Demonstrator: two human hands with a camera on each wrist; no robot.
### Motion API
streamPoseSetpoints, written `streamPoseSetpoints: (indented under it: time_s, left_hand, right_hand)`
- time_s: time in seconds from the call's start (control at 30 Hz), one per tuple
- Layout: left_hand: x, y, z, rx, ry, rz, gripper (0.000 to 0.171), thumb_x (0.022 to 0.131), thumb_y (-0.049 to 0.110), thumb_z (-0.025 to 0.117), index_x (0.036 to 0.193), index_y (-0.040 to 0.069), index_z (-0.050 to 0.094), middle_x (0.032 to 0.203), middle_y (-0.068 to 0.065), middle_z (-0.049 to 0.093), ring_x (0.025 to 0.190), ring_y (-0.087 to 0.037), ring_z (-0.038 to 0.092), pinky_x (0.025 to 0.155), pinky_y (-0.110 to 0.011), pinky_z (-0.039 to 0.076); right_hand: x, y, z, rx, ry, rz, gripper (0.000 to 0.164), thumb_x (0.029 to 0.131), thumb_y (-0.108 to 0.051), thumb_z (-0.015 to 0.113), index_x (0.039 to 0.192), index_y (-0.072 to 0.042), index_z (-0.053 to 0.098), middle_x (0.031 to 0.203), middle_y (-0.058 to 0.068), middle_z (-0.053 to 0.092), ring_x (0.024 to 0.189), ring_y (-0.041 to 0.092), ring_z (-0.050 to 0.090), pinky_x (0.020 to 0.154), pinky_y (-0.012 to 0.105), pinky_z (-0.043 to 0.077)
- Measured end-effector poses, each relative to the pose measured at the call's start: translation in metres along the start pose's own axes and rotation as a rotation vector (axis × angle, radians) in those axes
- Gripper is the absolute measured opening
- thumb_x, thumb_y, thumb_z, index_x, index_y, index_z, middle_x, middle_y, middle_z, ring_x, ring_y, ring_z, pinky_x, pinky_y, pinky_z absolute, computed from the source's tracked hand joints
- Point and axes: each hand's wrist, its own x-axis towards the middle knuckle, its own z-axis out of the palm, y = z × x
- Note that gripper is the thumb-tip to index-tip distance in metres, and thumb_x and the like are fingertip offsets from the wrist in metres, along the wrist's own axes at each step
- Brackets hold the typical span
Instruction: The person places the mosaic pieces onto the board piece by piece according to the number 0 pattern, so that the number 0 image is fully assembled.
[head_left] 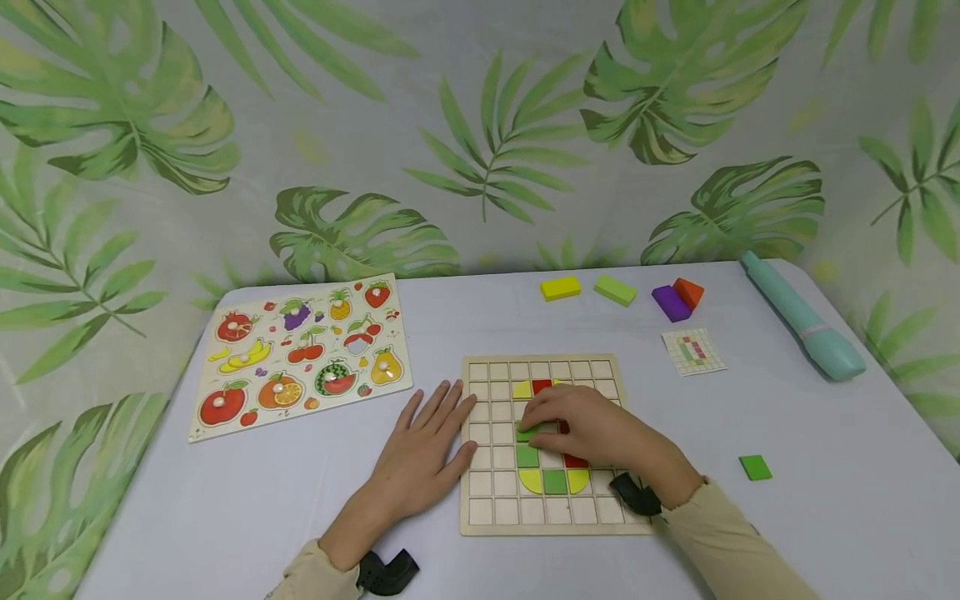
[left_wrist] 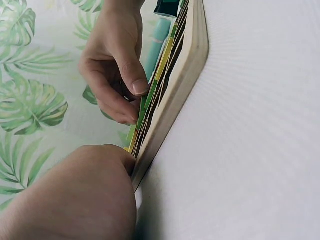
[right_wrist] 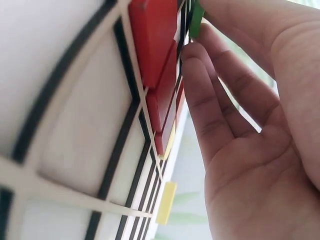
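Note:
A wooden grid board (head_left: 491, 508) lies on the table with coloured tiles set in its cells. My right hand (head_left: 585, 421) reaches over it and pinches a green square tile (right_wrist: 196, 20) between thumb and fingers, low over the left column of tiles. Just below are a green tile (head_left: 527, 456) and a yellow rounded tile (head_left: 531, 481); another green tile (head_left: 555, 482) is in the bottom row. Red tiles (right_wrist: 155, 45) run along the right side, partly hidden by the hand. My left hand (head_left: 420, 454) rests with fingers extended at the board's left edge.
A fruit puzzle board (head_left: 300, 392) lies at left. Yellow (head_left: 560, 289), lime (head_left: 615, 290), purple (head_left: 671, 303) and orange (head_left: 688, 292) blocks sit at the back. Right of the grid are a pattern card (head_left: 693, 352), a loose green tile (head_left: 755, 467) and a long teal object (head_left: 802, 321).

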Motion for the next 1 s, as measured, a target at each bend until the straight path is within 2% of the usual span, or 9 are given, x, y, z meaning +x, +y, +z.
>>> streamPoseSetpoints:
  time_s: [0.23, 0.47, 0.6, 0.83, 1.0]
  left_hand:
    - [0.0, 0.0, 0.0, 0.003, 0.032, 0.015, 0.061, 0.107, 0.043, 0.047, 0.16, 0.014, 0.039, 0.17, -0.008, 0.028, 0.159, -0.026, 0.021, 0.129, -0.051, 0.011]
    - [0.0, 0.0, 0.0, 0.01, 0.026, 0.018, 0.062, 0.107, 0.043, 0.046, 0.161, 0.014, 0.037, 0.17, -0.008, 0.027, 0.159, -0.027, 0.02, 0.129, -0.051, 0.011]
    - [0.001, 0.001, 0.0, 0.002, 0.007, 0.011, 0.062, 0.108, 0.044, 0.043, 0.162, 0.014, 0.035, 0.171, -0.008, 0.024, 0.16, -0.026, 0.018, 0.129, -0.051, 0.01]
    - [0.0, 0.001, 0.0, 0.019, 0.016, 0.014, 0.062, 0.108, 0.043, 0.045, 0.161, 0.014, 0.037, 0.17, -0.008, 0.027, 0.159, -0.027, 0.02, 0.128, -0.052, 0.011]
    - [0.0, 0.0, 0.0, 0.025, 0.025, 0.023, 0.061, 0.107, 0.043, 0.046, 0.16, 0.013, 0.039, 0.169, -0.009, 0.029, 0.159, -0.027, 0.022, 0.128, -0.052, 0.013]
  right_hand:
    - [-0.001, -0.002, 0.001, -0.044, 0.018, -0.025, 0.016, 0.094, -0.021, 0.078, 0.109, -0.022, 0.081, 0.114, -0.01, 0.071, 0.108, 0.013, 0.065, 0.098, 0.04, 0.056]
    - [-0.014, 0.001, -0.007, -0.073, 0.025, 0.06, 0.017, 0.094, -0.021, 0.078, 0.111, -0.022, 0.08, 0.113, -0.012, 0.072, 0.112, 0.016, 0.064, 0.101, 0.045, 0.054]
    - [-0.03, 0.008, -0.016, -0.082, 0.06, 0.095, 0.019, 0.092, -0.019, 0.079, 0.111, -0.024, 0.079, 0.112, -0.014, 0.073, 0.112, 0.014, 0.065, 0.101, 0.045, 0.054]
    - [-0.067, 0.019, -0.033, -0.125, 0.13, 0.177, 0.023, 0.09, -0.018, 0.082, 0.111, -0.026, 0.078, 0.113, -0.016, 0.072, 0.111, 0.014, 0.066, 0.094, 0.044, 0.058]
    - [-0.095, 0.029, -0.042, -0.191, 0.225, 0.165, 0.028, 0.084, -0.014, 0.086, 0.109, -0.026, 0.079, 0.11, -0.016, 0.072, 0.105, 0.014, 0.068, 0.088, 0.042, 0.06]
